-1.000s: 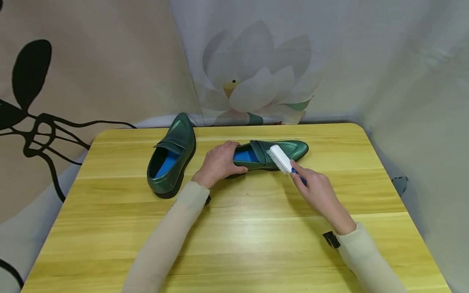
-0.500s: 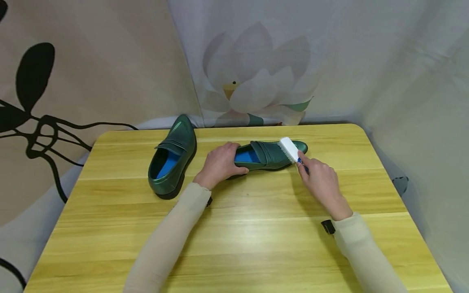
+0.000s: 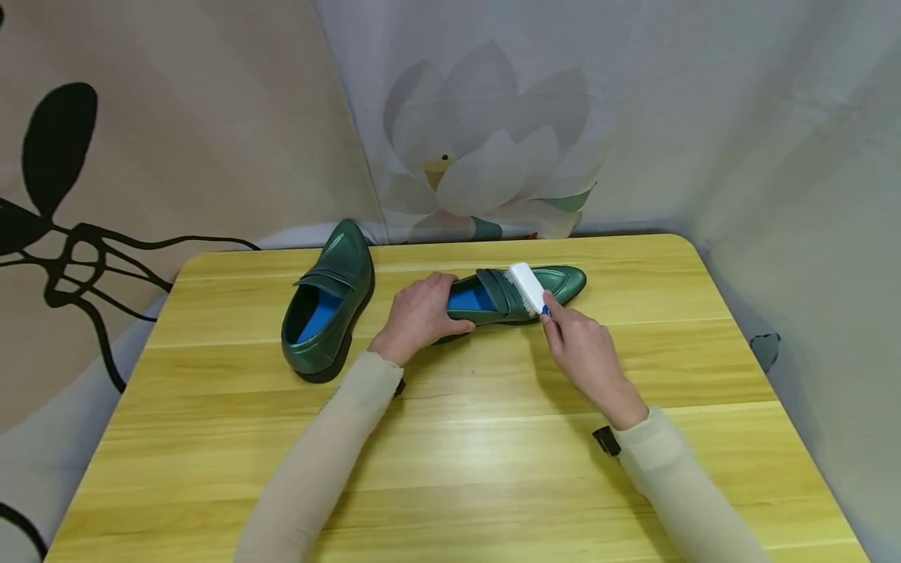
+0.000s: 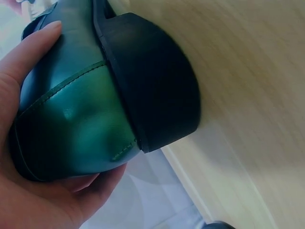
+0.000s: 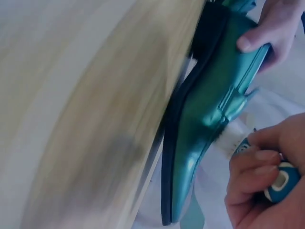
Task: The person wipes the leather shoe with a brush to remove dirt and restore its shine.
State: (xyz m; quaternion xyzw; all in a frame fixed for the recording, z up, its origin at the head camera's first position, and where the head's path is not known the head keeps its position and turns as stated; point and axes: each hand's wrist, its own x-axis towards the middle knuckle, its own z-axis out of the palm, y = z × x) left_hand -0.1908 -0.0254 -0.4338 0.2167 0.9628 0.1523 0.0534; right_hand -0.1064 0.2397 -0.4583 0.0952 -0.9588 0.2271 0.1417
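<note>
A green loafer with a blue insole lies lengthwise near the table's far edge, toe to the right. My left hand grips it round the heel; in the left wrist view the thumb lies along one side of the green heel and fingers curl behind. With its fingers curled round the blue handle, my right hand holds a white-headed brush. Its bristles touch the upper just in front of the strap. The left hand covers the loafer's heel in the head view.
The matching green loafer stands to the left, toe toward the back. Both rest on a wooden table. A curtain with a printed flower hangs directly behind the far edge.
The brush first slid right toward the loafer's toe, then came back left to near the strap, the right hand moving with it. My left hand keeps its grip on the heel.
</note>
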